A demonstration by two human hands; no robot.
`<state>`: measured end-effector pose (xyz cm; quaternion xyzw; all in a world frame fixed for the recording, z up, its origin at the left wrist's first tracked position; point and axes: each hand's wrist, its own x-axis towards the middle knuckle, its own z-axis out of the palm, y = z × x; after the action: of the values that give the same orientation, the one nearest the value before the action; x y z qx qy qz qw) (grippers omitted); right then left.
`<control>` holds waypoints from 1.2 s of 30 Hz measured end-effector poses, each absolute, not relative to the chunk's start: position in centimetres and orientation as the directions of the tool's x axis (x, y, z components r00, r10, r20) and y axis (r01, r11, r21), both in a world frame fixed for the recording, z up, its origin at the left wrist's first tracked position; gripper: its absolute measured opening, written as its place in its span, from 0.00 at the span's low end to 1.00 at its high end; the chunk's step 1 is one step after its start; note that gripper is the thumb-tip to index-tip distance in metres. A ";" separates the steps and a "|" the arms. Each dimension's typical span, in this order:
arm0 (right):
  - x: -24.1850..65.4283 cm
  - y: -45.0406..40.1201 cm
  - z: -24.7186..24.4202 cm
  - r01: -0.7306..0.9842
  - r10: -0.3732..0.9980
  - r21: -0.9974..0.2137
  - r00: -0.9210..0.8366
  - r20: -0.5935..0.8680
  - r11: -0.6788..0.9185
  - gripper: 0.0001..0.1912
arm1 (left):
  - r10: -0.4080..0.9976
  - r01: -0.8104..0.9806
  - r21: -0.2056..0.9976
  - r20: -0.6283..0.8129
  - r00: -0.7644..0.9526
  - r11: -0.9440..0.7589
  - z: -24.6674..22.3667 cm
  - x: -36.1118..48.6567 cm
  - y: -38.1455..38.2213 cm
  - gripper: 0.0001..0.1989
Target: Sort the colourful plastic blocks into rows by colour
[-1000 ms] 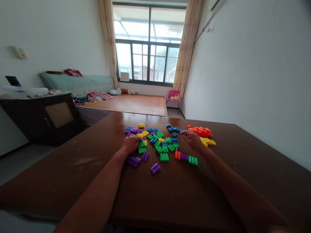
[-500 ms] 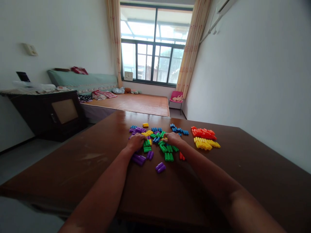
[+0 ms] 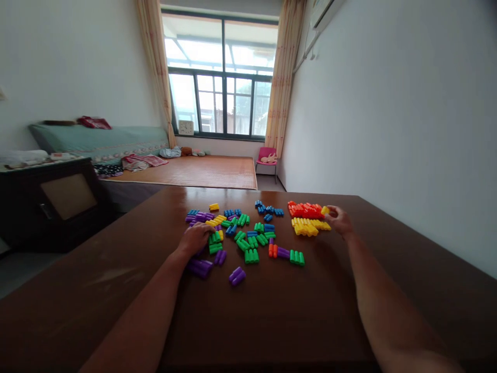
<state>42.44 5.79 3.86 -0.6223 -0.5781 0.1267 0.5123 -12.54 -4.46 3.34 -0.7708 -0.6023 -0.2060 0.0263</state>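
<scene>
Between the fingertips of my right hand (image 3: pixel 339 220) is a yellow toy block (image 3: pixel 325 210), pinched just right of a stack of orange-red blocks (image 3: pixel 306 210). A stack of yellow blocks (image 3: pixel 308 227) lies in front of the orange-red stack. My left hand (image 3: pixel 196 238) rests at the left of the mixed pile, fingers curled together and touching green blocks (image 3: pixel 215 241); whatever is under them is hidden. Purple blocks (image 3: pixel 200 268) lie partly beneath its wrist. Green blocks (image 3: pixel 251 256) and blue blocks (image 3: pixel 267 209) are spread across the middle.
The blocks lie on a brown table (image 3: pixel 272 316). Nearer me is a purple piece (image 3: pixel 237 276); red, purple and green pieces form a row (image 3: pixel 283 253) to its right. Beyond the table are a bed (image 3: pixel 209 171), a pink chair (image 3: pixel 267 154) and a dark cabinet (image 3: pixel 50 194).
My right hand has moved from the middle of the pile out to the right and now carries a yellow block. My left hand stays on the pile. The view has turned right.
</scene>
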 end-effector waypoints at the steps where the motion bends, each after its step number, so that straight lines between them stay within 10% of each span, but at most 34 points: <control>1: 44.2 5.9 3.1 0.585 0.836 -0.797 0.354 0.419 0.152 0.24 | 0.917 0.939 0.204 0.348 0.196 -0.278 3.4 -12.6 -4.5 0.17; 13: 45.7 7.2 -1.1 0.672 0.929 -0.714 0.108 0.355 0.194 0.25 | 0.909 0.930 0.211 0.359 0.211 -0.300 3.3 -12.9 -4.4 0.18; 23: 42.4 5.9 1.9 0.770 0.771 -0.594 0.226 0.595 0.232 0.26 | 0.833 0.820 0.531 0.537 -0.132 -0.212 5.6 -13.3 -5.1 0.17; 31: 25.0 0.5 7.6 0.697 0.738 -0.373 -0.334 0.586 0.612 0.18 | 0.857 0.845 0.496 0.331 -0.396 0.200 3.6 -15.6 -4.7 0.19; 36: 13.9 -0.2 7.4 0.532 0.569 -0.213 -0.717 0.401 0.820 0.19 | 0.947 0.879 0.467 0.227 -0.227 0.099 2.5 -14.7 -4.3 0.18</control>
<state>13.92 -0.23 7.39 -0.2973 -0.9257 0.0411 0.2301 -14.69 -4.29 2.54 -0.6183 -0.7384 -0.2613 -0.0653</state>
